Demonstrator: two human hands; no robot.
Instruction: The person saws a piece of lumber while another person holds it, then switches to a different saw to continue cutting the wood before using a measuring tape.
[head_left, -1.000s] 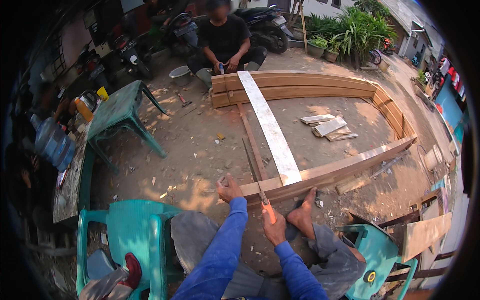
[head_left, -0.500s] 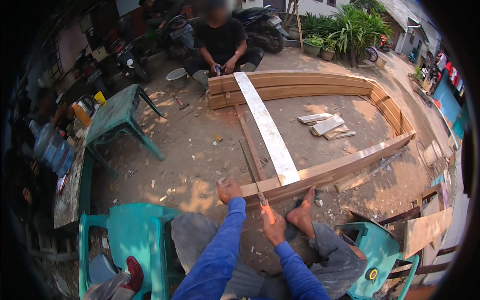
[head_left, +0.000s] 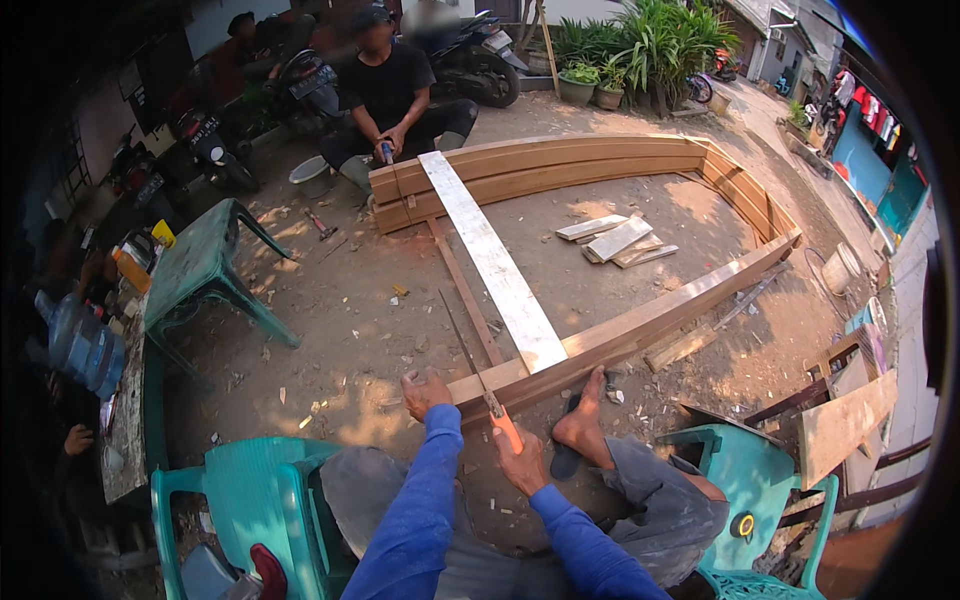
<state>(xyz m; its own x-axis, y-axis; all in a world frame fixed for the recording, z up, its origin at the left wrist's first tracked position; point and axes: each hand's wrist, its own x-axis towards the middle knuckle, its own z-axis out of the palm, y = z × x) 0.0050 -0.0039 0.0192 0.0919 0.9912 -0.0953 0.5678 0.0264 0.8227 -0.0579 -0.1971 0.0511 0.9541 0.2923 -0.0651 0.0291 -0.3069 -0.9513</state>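
My right hand (head_left: 519, 462) holds the orange handle of a handsaw (head_left: 466, 350), its blade lying across the near wooden beam (head_left: 660, 306) close to the beam's left end. My left hand (head_left: 426, 394) grips that end, left of the blade. A pale white board (head_left: 490, 255) spans from the near beam to a stack of curved beams (head_left: 530, 160); beside it a thin brown batten (head_left: 460, 285) runs lower down. Across the frame a seated person in black holds a blue-handled tool (head_left: 386, 152) at the far beams' left end.
Green chairs (head_left: 225, 500) flank me. At left stand a green table (head_left: 200, 260) and a bench with a water jug (head_left: 90, 345). Wood offcuts (head_left: 615, 240), a hammer (head_left: 320, 225) and a basin (head_left: 308, 175) lie on the ground. Motorbikes (head_left: 220, 150) stand behind; boards (head_left: 848, 430) lean at right.
The view has shifted, so the scene sits further left, most of it higher. My right hand stays on the saw at the beam, my left hand on the beam's end.
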